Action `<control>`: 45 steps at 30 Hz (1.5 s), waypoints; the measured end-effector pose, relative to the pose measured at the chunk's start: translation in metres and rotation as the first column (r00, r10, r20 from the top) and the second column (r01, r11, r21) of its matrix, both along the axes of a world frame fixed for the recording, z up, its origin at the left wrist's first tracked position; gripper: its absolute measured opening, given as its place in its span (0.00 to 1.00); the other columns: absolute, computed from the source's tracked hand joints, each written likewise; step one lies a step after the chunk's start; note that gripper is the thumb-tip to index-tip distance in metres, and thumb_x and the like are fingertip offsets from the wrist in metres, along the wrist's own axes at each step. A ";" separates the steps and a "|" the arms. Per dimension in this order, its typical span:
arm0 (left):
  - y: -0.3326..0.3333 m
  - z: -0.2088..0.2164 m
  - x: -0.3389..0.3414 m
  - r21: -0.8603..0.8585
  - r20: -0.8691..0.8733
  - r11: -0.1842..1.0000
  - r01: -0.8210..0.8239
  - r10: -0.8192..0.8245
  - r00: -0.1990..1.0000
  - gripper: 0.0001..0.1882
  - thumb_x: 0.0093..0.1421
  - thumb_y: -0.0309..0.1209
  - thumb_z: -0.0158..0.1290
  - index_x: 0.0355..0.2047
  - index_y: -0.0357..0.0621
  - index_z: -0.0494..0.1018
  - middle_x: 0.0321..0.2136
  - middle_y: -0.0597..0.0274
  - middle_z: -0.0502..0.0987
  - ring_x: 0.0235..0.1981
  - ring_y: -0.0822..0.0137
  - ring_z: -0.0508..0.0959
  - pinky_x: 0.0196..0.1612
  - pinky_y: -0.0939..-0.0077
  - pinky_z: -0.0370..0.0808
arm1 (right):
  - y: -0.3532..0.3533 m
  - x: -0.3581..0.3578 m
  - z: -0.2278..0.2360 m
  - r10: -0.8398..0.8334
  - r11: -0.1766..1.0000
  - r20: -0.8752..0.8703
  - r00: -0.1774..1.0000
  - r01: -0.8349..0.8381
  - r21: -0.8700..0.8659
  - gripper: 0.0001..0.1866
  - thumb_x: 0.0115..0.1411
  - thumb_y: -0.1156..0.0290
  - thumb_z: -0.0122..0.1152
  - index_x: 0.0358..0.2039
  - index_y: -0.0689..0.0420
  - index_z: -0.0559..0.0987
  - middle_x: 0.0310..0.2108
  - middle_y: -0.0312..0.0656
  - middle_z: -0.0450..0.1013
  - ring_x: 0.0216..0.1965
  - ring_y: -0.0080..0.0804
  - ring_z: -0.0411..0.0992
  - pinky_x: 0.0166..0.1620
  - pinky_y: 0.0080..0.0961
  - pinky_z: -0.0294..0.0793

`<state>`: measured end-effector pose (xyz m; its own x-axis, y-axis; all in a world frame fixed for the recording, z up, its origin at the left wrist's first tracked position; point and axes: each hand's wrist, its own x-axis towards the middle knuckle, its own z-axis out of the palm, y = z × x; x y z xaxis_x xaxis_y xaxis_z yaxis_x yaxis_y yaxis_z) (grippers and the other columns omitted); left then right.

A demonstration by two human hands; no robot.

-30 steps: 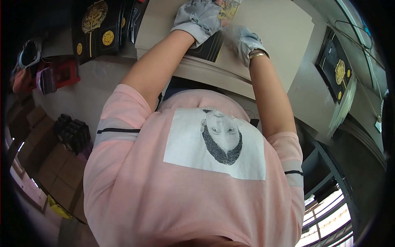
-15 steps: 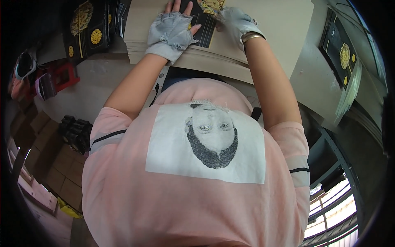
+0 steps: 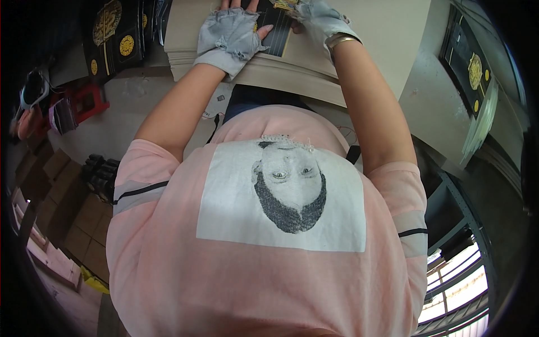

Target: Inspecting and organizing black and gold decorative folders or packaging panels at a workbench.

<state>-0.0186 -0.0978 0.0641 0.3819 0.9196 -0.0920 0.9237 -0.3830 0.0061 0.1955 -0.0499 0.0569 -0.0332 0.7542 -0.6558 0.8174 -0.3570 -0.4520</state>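
Note:
A black printed piece with thin lines and gold patterns [image 3: 276,40] lies on a stack of large pale grey boards [image 3: 382,39] at the top of the view. My left hand [image 3: 231,36], in a worn grey fingerless glove, rests flat on the left part of the black piece, fingers stretched and thumb out to the side. My right hand [image 3: 324,23], gloved the same way with a bracelet at the wrist, is curled at the piece's right edge beside its gold part. Its fingertips are mostly hidden, so what they grip cannot be made out.
Black-and-gold printed pieces [image 3: 112,42] stand at the upper left, near a red plastic stool [image 3: 90,104]. More black-and-gold pieces [image 3: 469,67] lie at the right with a stack of pale sheets [image 3: 480,126]. Cardboard boxes [image 3: 84,224] sit at the lower left.
Both hands and the black piece appear slightly higher in the picture. My left hand stays flat on the piece; my right hand stays curled at its right edge.

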 end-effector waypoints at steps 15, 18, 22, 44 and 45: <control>0.004 -0.023 -0.012 -0.006 0.199 0.999 -0.046 0.046 0.979 0.41 0.67 0.47 0.52 0.75 0.37 0.58 0.72 0.29 0.59 0.73 0.38 0.61 0.75 0.47 0.60 | -0.073 -0.038 0.002 0.357 0.402 0.494 0.793 -0.608 0.685 0.29 0.68 0.52 0.56 0.63 0.56 0.78 0.65 0.52 0.73 0.64 0.50 0.73 0.64 0.44 0.73; 0.019 -0.042 -0.046 0.130 0.506 0.983 -0.131 0.048 0.861 0.42 0.71 0.48 0.49 0.76 0.35 0.52 0.69 0.32 0.64 0.66 0.38 0.71 0.67 0.47 0.69 | -0.073 -0.040 -0.013 0.385 0.462 0.469 0.795 -0.606 0.648 0.34 0.70 0.49 0.53 0.69 0.57 0.72 0.72 0.51 0.65 0.73 0.51 0.60 0.68 0.47 0.67; 0.043 -0.048 -0.095 -0.162 0.874 0.917 -0.365 0.305 0.378 0.41 0.73 0.52 0.46 0.76 0.37 0.53 0.70 0.36 0.62 0.66 0.40 0.69 0.66 0.47 0.68 | -0.075 -0.036 -0.015 0.392 0.489 0.481 0.784 -0.620 0.613 0.36 0.68 0.48 0.54 0.69 0.58 0.72 0.73 0.52 0.64 0.74 0.49 0.59 0.68 0.46 0.66; 0.282 -0.022 0.043 0.202 0.120 0.950 -0.239 0.218 0.969 0.53 0.67 0.55 0.57 0.79 0.39 0.44 0.77 0.38 0.51 0.78 0.40 0.52 0.78 0.47 0.51 | -0.063 -0.039 -0.005 0.515 0.655 0.353 0.781 -0.624 0.426 0.40 0.68 0.43 0.52 0.73 0.55 0.66 0.76 0.51 0.57 0.78 0.52 0.52 0.73 0.60 0.55; 0.296 -0.022 0.051 0.320 0.115 0.917 -0.238 0.212 0.971 0.55 0.65 0.56 0.59 0.79 0.40 0.43 0.77 0.39 0.51 0.78 0.41 0.52 0.78 0.47 0.51 | -0.063 -0.038 -0.005 0.520 0.668 0.352 0.778 -0.628 0.399 0.40 0.69 0.43 0.51 0.73 0.54 0.66 0.76 0.50 0.58 0.78 0.52 0.53 0.72 0.59 0.55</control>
<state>0.0320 0.1986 0.0426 0.1555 0.9553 0.2515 0.9874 -0.1578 -0.0110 0.1573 -0.1127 0.0517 -0.4812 0.8354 -0.2657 0.8725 0.4270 -0.2377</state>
